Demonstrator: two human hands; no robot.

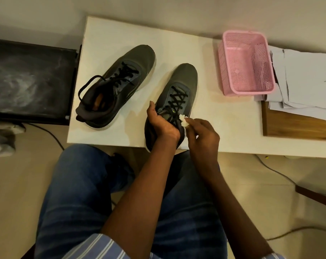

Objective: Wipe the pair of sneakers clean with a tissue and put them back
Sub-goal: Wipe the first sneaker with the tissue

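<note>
A dark grey mesh sneaker with black laces (179, 94) is held at the near edge of the white rectangular table (106, 34), its heel overhanging that edge and its toe pointing away toward the far edge. Its long axis runs from near to far, tilted slightly to the right. The left hand (161, 121) is curled round the collar and tongue, thumb stretched along the shoe's left side, the forearm reaching up from the lap. The right hand (203, 135) lies just right of the collar, and a crumpled white tissue (183, 121) is pinched in its fingertips and pressed against the shoe's right side beside the lowest laces. The stretch of upper toward the toe lies ahead of the tissue, so the right hand is judged the nearer for a wipe along the axis. The second matching grey sneaker (117, 86) stands apart on the table's left half, untouched. A pink perforated plastic basket (246, 62) sits near the far right.
</note>
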